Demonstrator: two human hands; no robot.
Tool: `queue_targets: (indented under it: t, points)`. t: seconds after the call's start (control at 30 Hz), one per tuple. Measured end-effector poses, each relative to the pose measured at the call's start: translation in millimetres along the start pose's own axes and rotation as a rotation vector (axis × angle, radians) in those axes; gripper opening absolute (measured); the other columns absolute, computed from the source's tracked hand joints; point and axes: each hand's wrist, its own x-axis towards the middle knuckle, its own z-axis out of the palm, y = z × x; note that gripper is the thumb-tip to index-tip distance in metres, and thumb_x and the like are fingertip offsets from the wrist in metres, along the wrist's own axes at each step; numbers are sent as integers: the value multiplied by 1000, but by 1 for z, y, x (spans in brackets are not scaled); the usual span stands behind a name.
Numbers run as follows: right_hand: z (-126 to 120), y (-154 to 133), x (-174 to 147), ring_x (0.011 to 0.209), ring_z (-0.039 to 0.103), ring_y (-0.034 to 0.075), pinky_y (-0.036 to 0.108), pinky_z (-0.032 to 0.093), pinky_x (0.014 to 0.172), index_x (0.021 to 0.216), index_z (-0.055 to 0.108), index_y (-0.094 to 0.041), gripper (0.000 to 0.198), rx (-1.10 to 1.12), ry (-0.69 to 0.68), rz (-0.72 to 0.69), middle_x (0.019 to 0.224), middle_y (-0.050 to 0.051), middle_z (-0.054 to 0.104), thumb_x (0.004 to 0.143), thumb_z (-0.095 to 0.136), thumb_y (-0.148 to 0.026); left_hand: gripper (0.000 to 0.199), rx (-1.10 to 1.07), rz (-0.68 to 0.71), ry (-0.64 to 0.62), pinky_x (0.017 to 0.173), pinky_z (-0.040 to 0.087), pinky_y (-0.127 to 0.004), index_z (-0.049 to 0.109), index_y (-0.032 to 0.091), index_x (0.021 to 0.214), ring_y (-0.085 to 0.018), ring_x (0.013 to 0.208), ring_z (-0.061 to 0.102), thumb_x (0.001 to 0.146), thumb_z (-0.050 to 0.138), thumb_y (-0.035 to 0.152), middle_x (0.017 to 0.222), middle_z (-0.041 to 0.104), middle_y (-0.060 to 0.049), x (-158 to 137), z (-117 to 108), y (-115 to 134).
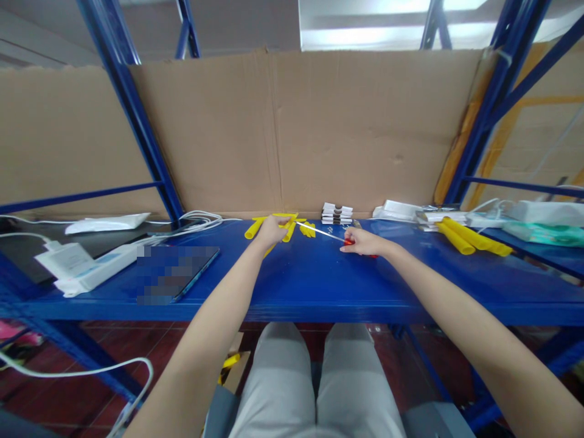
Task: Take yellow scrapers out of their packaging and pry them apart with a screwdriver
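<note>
My right hand [364, 241] is closed round the red handle of a screwdriver, near the middle of the blue shelf. Its long thin metal shaft [322, 232] slants up and left toward my left hand [274, 229]. The fingers of that hand are closed on a yellow piece [292, 216], and the shaft's tip meets the yellow parts there. I cannot tell whether the tip is inside or only touching. Yellow tubes [252, 229] lie around my left hand, partly covered by it. A small pile of yellow pieces [308, 230] sits just right of it.
A stack of white strips with dark bands [336, 214] stands at the back, before a cardboard panel [328, 134]. Yellow tubes [460, 238] lie at the right. On the left are a dark tablet [196, 274], a white power strip [98, 271] and cables [201, 220].
</note>
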Motion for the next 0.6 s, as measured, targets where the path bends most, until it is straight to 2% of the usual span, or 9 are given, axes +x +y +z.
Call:
queue_targets:
  t: [0.07, 0.2, 0.3, 0.4, 0.6]
  points:
    - [-2, -1, -1, 50, 47, 10, 22, 39, 47, 80, 47, -21, 31, -1, -5, -20, 62, -4, 52, 71, 70, -40, 51, -4, 13, 9, 59, 55, -25, 69, 14, 116, -19, 65, 70, 67, 60, -1, 97, 74, -10, 1, -1, 0]
    - [-6, -8, -3, 53, 52, 13, 24, 41, 50, 74, 55, -18, 30, -24, -124, -44, 61, 1, 57, 80, 60, -47, 52, 23, -4, 7, 75, 57, -32, 70, 13, 113, -24, 82, 72, 66, 57, -5, 106, 72, -10, -1, -6, 4]
    - [-7, -11, -4, 52, 54, 13, 24, 40, 49, 72, 54, -19, 32, -50, -90, -36, 57, 0, 57, 78, 63, -50, 53, 7, 14, 12, 83, 56, -33, 71, 13, 112, -26, 93, 70, 64, 58, -7, 109, 71, -9, -3, -7, 8]
    - [-6, -11, -4, 49, 54, 12, 23, 40, 47, 75, 50, -20, 32, -11, -52, 6, 58, -1, 57, 76, 67, -47, 53, -26, -6, 12, 87, 55, -36, 70, 13, 113, -28, 98, 69, 65, 58, -8, 110, 70, -9, -4, -7, 10]
    - [-6, -14, -6, 43, 49, 9, 22, 37, 45, 77, 47, -21, 25, -5, -70, 60, 58, -4, 53, 78, 67, -35, 51, -50, -17, 24, 96, 50, -39, 70, 12, 113, -29, 108, 65, 66, 60, -8, 113, 69, -11, -3, -5, 11]
